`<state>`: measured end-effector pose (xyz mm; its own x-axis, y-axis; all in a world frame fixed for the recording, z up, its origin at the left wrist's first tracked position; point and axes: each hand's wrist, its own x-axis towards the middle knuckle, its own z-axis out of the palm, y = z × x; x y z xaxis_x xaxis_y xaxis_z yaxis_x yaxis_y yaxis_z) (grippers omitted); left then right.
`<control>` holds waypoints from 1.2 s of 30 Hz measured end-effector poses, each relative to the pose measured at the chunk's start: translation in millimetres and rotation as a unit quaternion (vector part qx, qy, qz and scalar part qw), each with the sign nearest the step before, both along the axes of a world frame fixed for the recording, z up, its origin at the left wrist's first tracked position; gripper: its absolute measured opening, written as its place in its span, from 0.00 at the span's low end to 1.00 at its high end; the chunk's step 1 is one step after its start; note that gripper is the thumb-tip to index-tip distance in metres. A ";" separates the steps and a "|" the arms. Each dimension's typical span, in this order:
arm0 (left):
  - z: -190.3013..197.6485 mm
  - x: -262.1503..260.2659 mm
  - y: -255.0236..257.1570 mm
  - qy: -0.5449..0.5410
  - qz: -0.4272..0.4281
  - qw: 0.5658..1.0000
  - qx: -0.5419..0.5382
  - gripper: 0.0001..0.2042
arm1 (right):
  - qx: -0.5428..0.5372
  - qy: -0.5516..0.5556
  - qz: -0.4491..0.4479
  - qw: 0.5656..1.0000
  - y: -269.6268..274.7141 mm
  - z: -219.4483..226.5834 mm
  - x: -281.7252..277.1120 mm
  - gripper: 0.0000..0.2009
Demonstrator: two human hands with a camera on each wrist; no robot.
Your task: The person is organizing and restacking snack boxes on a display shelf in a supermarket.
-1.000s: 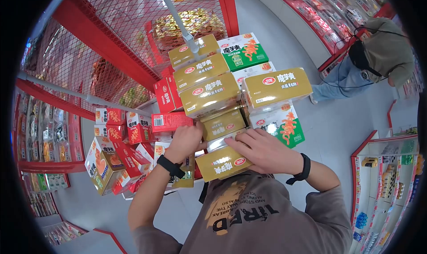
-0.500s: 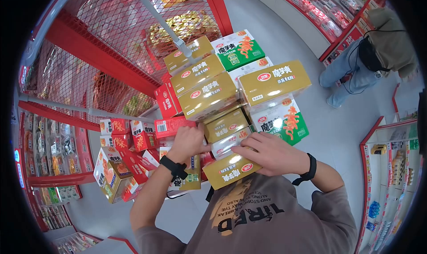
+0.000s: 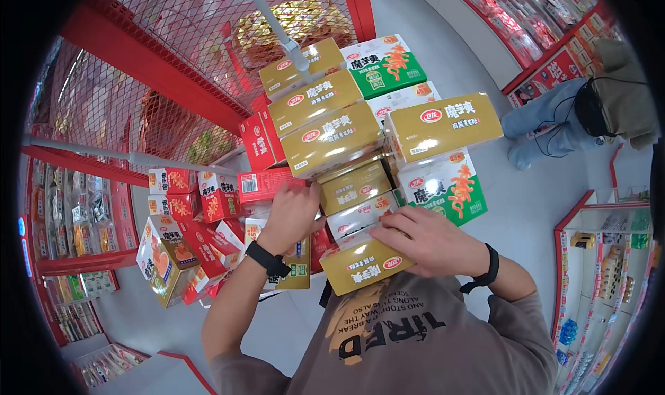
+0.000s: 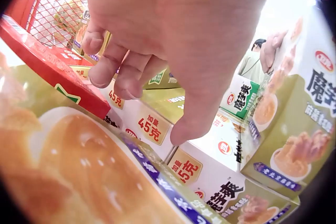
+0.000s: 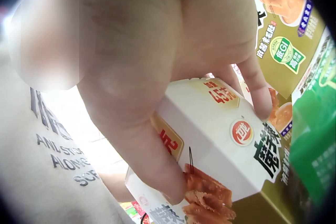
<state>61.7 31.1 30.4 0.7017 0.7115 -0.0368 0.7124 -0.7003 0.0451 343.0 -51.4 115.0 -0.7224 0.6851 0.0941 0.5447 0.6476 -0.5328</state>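
Nearest the wearer's shirt [image 3: 395, 333], a gold box [image 3: 367, 265] sits at the near end of a row, held between the thumb and spread fingers of the right hand [image 3: 440, 244]; a slack hold could let it tip toward the body. Beyond it, the left hand [image 3: 292, 218] has loosely bent fingers, gripping nothing visible, near a red box [image 3: 267, 184]. The right wrist view shows the right thumb against white, printed card, hidden in the head view.
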 end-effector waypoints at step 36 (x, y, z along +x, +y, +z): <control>-3.8 17.6 0.5 0.015 0.039 0.999 -0.010 0.31 | -0.342 -0.055 -0.125 0.930 53.4 -13.5 -20.5 0.30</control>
